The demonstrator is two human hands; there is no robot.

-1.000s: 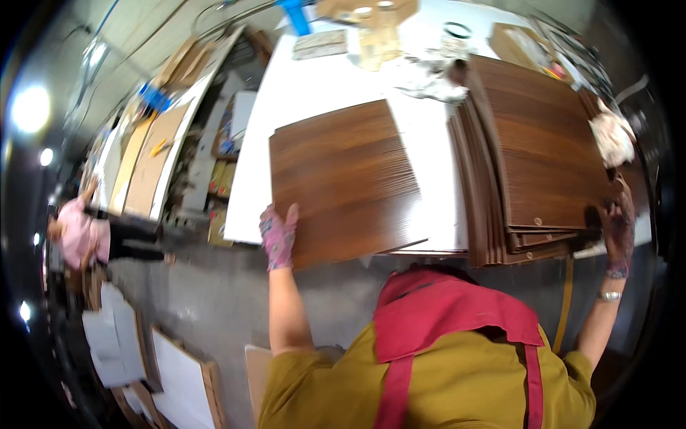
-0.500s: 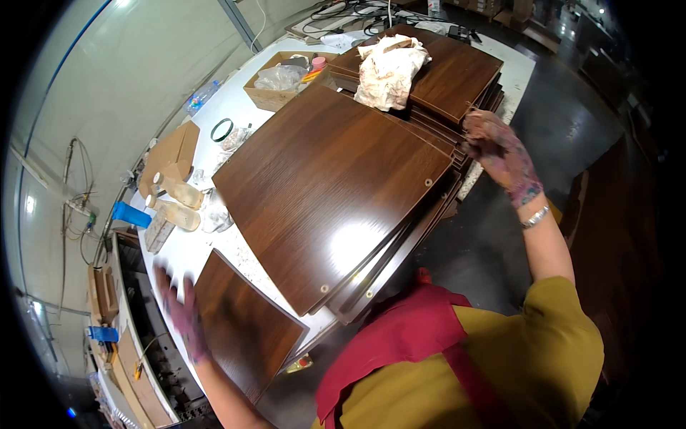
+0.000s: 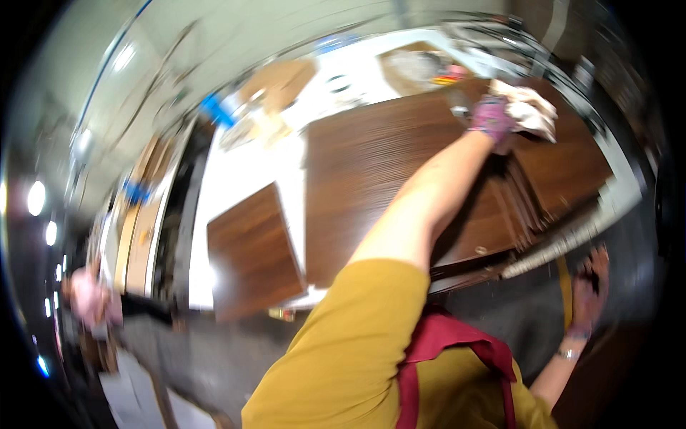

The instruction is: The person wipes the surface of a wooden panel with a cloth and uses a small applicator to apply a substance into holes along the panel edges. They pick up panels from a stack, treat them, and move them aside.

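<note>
My left arm reaches far across the boards, and my left hand point(image 3: 491, 120), in a stained purple glove, is closed on the edge of a crumpled whitish rag point(image 3: 532, 114). The rag lies on the far right stack of dark brown wood-grain boards point(image 3: 572, 161). Under my left forearm is another stack, topped by a large brown board point(image 3: 371, 154). My right hand point(image 3: 590, 292), gloved and stained, is off the table's right side, low over the floor. Its fingers look apart with nothing between them, though motion blurs them.
A smaller brown board point(image 3: 254, 254) lies at the white table's point(image 3: 204, 279) near left corner. Along the back are an open carton point(image 3: 396, 75) with a plastic bag, a tape ring point(image 3: 337, 84), cardboard point(image 3: 282, 79) and a blue object point(image 3: 216, 111). Another person point(image 3: 96, 297) stands far left.
My left hand has swung from the small board on the left across to the rag and taken hold of it. The right hand has dropped away from the stack's edge. The view has turned left.
</note>
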